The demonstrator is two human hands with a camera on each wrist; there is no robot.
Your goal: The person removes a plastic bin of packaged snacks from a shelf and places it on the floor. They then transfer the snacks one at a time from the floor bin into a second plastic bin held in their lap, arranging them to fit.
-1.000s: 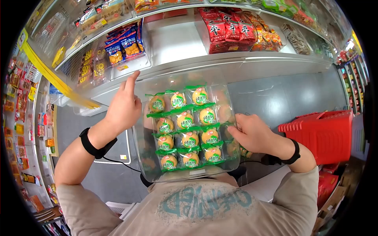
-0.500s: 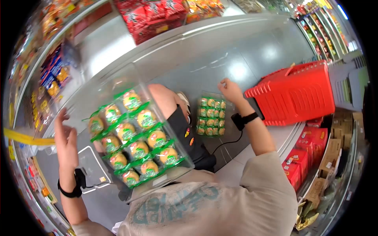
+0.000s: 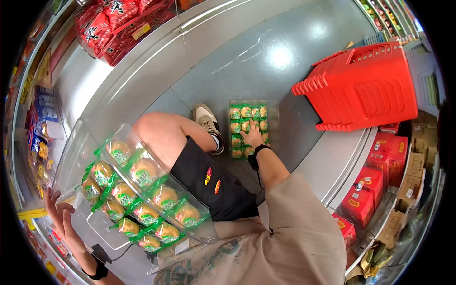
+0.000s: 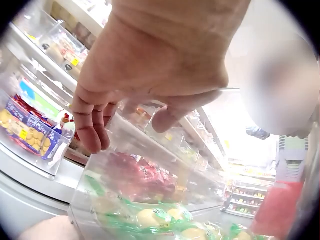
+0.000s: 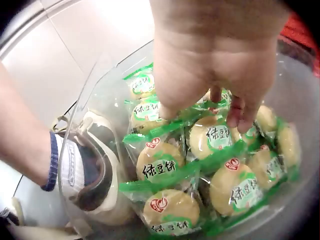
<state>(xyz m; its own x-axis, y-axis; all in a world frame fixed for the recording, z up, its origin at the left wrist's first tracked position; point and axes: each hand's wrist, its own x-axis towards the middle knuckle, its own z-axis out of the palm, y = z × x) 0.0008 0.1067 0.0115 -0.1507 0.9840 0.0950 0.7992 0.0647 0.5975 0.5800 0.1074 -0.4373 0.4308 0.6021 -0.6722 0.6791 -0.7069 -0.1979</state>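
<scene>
A clear bin of green-edged wrapped round cakes (image 3: 145,213) rests tilted by the person's lap. The left hand (image 3: 65,223) is at that bin's far left side, fingers loosely bent; in the left wrist view the hand (image 4: 150,65) hangs over the bin's wall, and contact cannot be told. On the floor stands a second clear bin (image 3: 273,116) with the same kind of cakes. Into it reaches the right hand (image 3: 253,137). The right wrist view shows this hand (image 5: 215,65) with thumb and fingers apart, fingertips down among the packets (image 5: 161,162); no firm hold shows.
A shoe (image 3: 207,121) stands beside the floor bin. Red stacked baskets (image 3: 365,90) are at the right, above red boxes (image 3: 365,183) on a low shelf. Red snack bags (image 3: 107,28) and blue snack bags (image 3: 42,116) fill shelf bins on the left.
The view has turned toward the right and floor. The right hand has left the lap bin's side and moved down into the floor bin. The lap bin appears farther left and more tilted.
</scene>
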